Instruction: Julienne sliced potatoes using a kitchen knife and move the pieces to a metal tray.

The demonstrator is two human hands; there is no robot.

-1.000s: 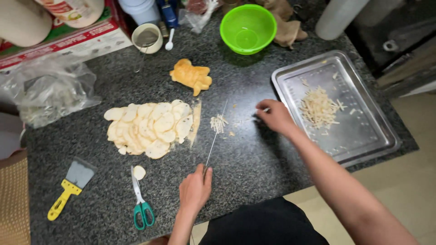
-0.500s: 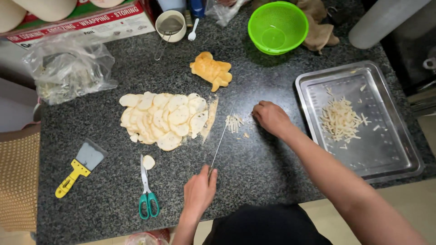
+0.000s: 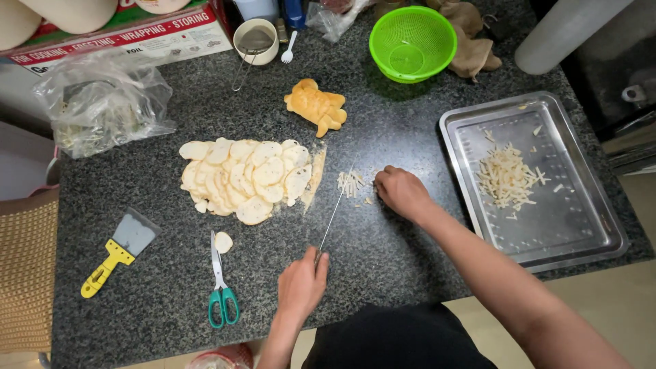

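Speckled dark granite countertop (image 3: 410, 232) carries the work as a person's left hand (image 3: 303, 281) closes around the handle of a thin-bladed knife (image 3: 336, 208), its blade lying flat and pointing away from the body. Just beyond the blade's tip, the right hand (image 3: 403, 193) rests with fingers curled down over a small cluster of pale cut strips (image 3: 352, 182); whether it grips any cannot be told. Left of the knife lies a spread heap of thin pale slices (image 3: 242, 179), with one stray slice (image 3: 223, 242) beside green-handled scissors (image 3: 220, 280). Farther left of the knife sits a yellow-handled scraper (image 3: 116, 251). Right of the knife, a steel tray (image 3: 567, 232) holds a pile of strips (image 3: 507, 178). Beyond the knife are a yellow-orange lump of food (image 3: 316, 106), a green plastic colander (image 3: 412, 42), a white cup (image 3: 255, 41) and a clear plastic bag (image 3: 102, 102).
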